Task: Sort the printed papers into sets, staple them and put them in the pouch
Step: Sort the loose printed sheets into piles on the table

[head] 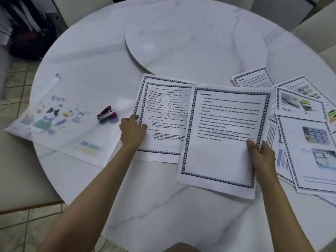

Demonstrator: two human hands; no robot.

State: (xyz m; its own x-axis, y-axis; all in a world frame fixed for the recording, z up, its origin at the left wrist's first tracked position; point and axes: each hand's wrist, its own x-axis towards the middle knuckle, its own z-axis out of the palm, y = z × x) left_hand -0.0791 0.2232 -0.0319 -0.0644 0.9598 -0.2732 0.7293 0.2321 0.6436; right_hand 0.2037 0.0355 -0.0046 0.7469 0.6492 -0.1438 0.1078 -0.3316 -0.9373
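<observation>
Paper sheets (218, 157) number perhaps nine (one stapler (107, 113)).

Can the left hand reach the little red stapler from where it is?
Probably yes. The stapler lies on the pouch right beside the left hand, nothing between. That hand pinches the table page and must let go. The right hand holds the flash page.

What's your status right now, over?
Status: left hand holds table page edge; right hand pinches flash-memory page, lifted. The stapler lies idle on pouch. The loose pages at right are unsorted. Nothing blocking.
</observation>
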